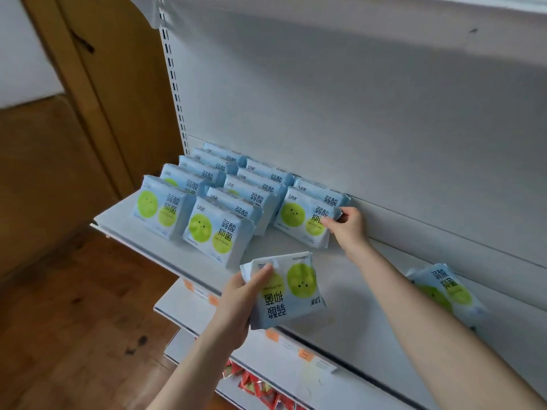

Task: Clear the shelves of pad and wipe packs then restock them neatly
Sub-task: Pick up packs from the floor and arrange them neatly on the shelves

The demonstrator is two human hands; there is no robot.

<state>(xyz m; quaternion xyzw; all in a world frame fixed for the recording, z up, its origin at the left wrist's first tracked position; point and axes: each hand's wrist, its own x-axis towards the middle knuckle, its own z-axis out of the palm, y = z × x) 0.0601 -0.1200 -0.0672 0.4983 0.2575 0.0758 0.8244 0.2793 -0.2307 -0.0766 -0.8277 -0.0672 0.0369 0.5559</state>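
Light-blue pad packs with green circles stand in three rows on the white shelf [296,255]. My right hand [347,227] pinches the right edge of the front pack of the third row [302,221]. My left hand [239,303] holds another pack [288,288] upside down, just above the shelf's front edge. One more pack [444,291] lies loose on the shelf at the right, beyond my right forearm. The first row [174,196] and the second row [228,220] hold several packs each.
A lower white shelf [296,377] with orange price tags sits below, and red packets [260,389] show under it. The white back panel [355,113] rises behind the packs. A wooden door frame [97,99] and wooden floor [74,321] lie to the left.
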